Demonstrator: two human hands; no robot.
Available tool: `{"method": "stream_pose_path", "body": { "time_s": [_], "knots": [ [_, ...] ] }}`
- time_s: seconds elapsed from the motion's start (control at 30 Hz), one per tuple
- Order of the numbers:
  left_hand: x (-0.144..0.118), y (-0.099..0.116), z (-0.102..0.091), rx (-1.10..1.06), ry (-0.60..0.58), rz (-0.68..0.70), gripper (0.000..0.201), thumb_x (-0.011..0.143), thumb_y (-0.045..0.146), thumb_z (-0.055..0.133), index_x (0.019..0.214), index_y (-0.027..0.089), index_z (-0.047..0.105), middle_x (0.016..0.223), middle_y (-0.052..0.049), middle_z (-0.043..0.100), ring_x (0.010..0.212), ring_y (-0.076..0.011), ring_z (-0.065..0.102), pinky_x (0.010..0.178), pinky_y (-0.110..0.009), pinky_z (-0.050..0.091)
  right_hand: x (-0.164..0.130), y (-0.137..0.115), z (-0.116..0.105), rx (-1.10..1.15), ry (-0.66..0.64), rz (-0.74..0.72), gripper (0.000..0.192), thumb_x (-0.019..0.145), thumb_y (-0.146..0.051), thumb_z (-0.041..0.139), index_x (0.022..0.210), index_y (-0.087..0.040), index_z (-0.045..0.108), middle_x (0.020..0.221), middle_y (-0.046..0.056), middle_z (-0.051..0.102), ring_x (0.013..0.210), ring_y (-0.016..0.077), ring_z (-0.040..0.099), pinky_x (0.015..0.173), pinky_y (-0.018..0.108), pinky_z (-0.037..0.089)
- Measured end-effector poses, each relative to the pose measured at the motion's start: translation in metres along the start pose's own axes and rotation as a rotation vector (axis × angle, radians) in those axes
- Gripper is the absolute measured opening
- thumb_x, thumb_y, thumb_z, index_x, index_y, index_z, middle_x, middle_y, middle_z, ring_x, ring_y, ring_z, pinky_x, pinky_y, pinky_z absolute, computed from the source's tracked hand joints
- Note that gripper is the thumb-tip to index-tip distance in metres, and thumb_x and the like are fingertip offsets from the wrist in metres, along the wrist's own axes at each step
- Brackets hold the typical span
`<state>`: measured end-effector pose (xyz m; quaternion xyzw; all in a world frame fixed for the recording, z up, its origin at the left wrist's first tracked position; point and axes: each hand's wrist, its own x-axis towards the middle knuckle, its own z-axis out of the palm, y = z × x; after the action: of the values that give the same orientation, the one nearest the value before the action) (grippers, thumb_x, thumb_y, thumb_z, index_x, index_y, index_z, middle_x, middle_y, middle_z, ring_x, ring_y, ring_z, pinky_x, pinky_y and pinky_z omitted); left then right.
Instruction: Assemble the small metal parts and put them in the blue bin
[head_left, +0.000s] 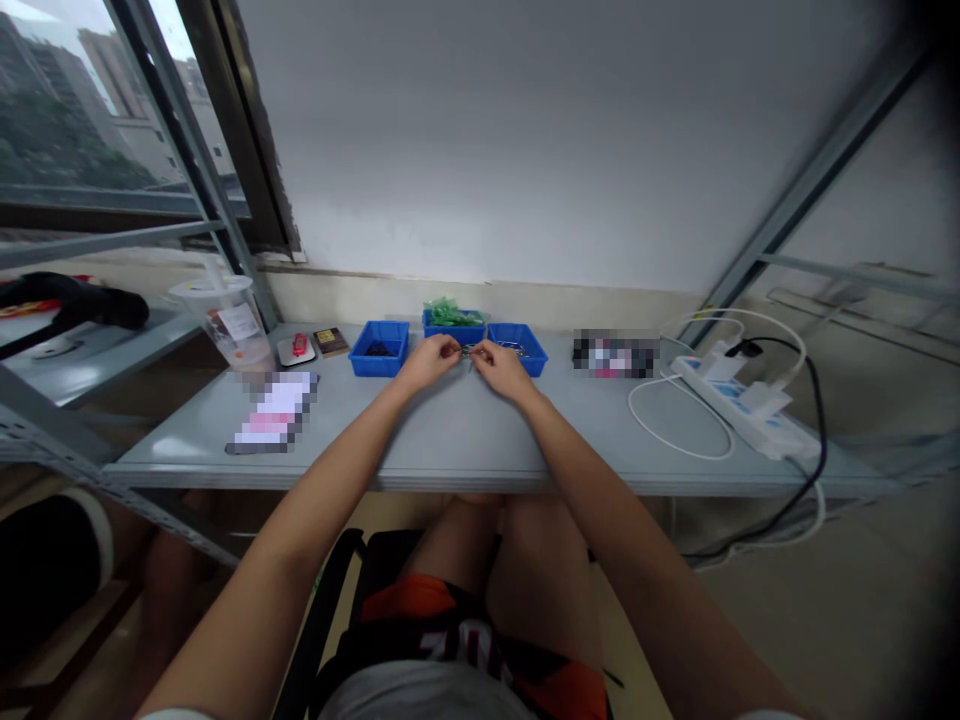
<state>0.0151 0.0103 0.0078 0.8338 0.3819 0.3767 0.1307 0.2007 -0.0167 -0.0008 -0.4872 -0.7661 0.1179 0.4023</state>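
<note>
My left hand and my right hand meet above the grey table, just in front of three blue trays. Both hands have their fingers pinched together around something small and thin that looks metallic, too small to name. Behind my right hand, the right blue tray holds shiny metal pieces. To the left of my left hand, the left blue tray has small dark pieces in it. Green plastic pieces are heaped in the back tray, whose front is partly hidden by my fingers.
On the left stand a lidded drink cup, a blurred phone, a white dish with a red item and a small dark box. To the right lie a pixelated object and a power strip with looping cables.
</note>
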Motion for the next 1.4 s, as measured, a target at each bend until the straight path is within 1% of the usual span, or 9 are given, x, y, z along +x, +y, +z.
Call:
{"method": "stream_pose_path", "body": {
  "time_s": [0.1, 0.23, 0.4, 0.6, 0.8, 0.9, 1.2, 1.3, 1.4],
  "knots": [
    [-0.001, -0.003, 0.002, 0.013, -0.081, -0.008, 0.015, 0.079, 0.021, 0.059, 0.087, 0.014, 0.069, 0.078, -0.005, 0.069, 0.071, -0.0161, 0.059, 0.069, -0.026, 0.045, 0.000, -0.002, 0.000, -0.007, 0.030, -0.016, 0.014, 0.086, -0.027, 0.052, 0.088, -0.019, 0.063, 0.064, -0.001, 0.060, 0.060, 0.0144, 0.053, 0.065, 0.026, 0.037],
    [-0.002, -0.005, 0.006, 0.007, -0.156, 0.016, 0.013, 0.077, 0.018, 0.057, 0.083, 0.014, 0.069, 0.075, -0.003, 0.068, 0.069, -0.0148, 0.058, 0.068, -0.025, 0.044, -0.002, -0.006, 0.001, -0.032, 0.007, -0.058, 0.014, 0.084, -0.025, 0.051, 0.089, -0.019, 0.064, 0.065, -0.001, 0.060, 0.061, 0.0140, 0.051, 0.065, 0.025, 0.037],
    [-0.002, -0.007, 0.006, 0.003, -0.182, 0.029, 0.017, 0.078, 0.018, 0.056, 0.086, 0.014, 0.070, 0.077, -0.004, 0.069, 0.070, -0.0145, 0.059, 0.069, -0.024, 0.044, -0.003, -0.006, 0.001, -0.033, -0.004, -0.066, 0.017, 0.084, -0.025, 0.050, 0.090, -0.019, 0.065, 0.064, -0.001, 0.059, 0.060, 0.0143, 0.052, 0.064, 0.025, 0.036],
    [-0.002, -0.003, 0.002, 0.006, -0.161, 0.036, 0.020, 0.081, 0.019, 0.055, 0.088, 0.014, 0.073, 0.080, -0.005, 0.071, 0.072, -0.0152, 0.060, 0.072, -0.024, 0.045, -0.002, -0.006, 0.000, -0.001, -0.002, -0.046, 0.019, 0.085, -0.028, 0.050, 0.092, -0.018, 0.065, 0.066, 0.000, 0.061, 0.061, 0.0146, 0.052, 0.066, 0.026, 0.038],
    [0.000, -0.003, -0.003, 0.030, -0.053, 0.011, 0.020, 0.084, 0.023, 0.058, 0.091, 0.012, 0.072, 0.088, -0.008, 0.072, 0.079, -0.0173, 0.062, 0.076, -0.027, 0.047, -0.001, -0.001, -0.001, -0.014, -0.040, 0.007, 0.016, 0.084, -0.025, 0.053, 0.092, -0.017, 0.065, 0.063, -0.002, 0.059, 0.060, 0.0136, 0.052, 0.065, 0.024, 0.037],
    [0.000, 0.001, -0.003, -0.005, -0.029, 0.038, 0.018, 0.083, 0.024, 0.061, 0.092, 0.013, 0.072, 0.089, -0.007, 0.071, 0.079, -0.0162, 0.062, 0.076, -0.027, 0.047, -0.001, 0.000, 0.000, -0.038, -0.077, 0.012, 0.016, 0.083, -0.022, 0.052, 0.091, -0.017, 0.065, 0.063, -0.002, 0.058, 0.060, 0.0133, 0.051, 0.064, 0.024, 0.036],
    [-0.001, 0.009, 0.001, -0.075, -0.085, 0.100, 0.017, 0.083, 0.021, 0.064, 0.096, 0.015, 0.073, 0.088, -0.005, 0.071, 0.076, -0.0138, 0.061, 0.073, -0.024, 0.048, -0.003, 0.000, 0.003, -0.031, -0.119, -0.013, 0.016, 0.084, -0.020, 0.051, 0.093, -0.015, 0.064, 0.068, -0.002, 0.060, 0.063, 0.0129, 0.050, 0.066, 0.023, 0.037],
    [0.000, 0.008, -0.007, -0.017, -0.021, 0.077, 0.018, 0.085, 0.022, 0.062, 0.097, 0.013, 0.072, 0.092, -0.007, 0.070, 0.079, -0.0146, 0.062, 0.076, -0.025, 0.048, -0.001, 0.002, 0.003, -0.036, -0.116, 0.014, 0.018, 0.087, -0.022, 0.051, 0.098, -0.016, 0.064, 0.067, -0.001, 0.061, 0.063, 0.0136, 0.053, 0.066, 0.024, 0.039],
    [0.000, 0.001, -0.025, 0.163, 0.102, 0.003, 0.020, 0.087, 0.022, 0.058, 0.101, 0.014, 0.070, 0.099, -0.009, 0.069, 0.090, -0.0187, 0.062, 0.084, -0.029, 0.048, 0.000, 0.004, 0.003, -0.092, -0.112, 0.047, 0.022, 0.088, -0.021, 0.052, 0.105, -0.015, 0.065, 0.080, 0.003, 0.067, 0.072, 0.0152, 0.058, 0.074, 0.027, 0.043]
  ]
}}
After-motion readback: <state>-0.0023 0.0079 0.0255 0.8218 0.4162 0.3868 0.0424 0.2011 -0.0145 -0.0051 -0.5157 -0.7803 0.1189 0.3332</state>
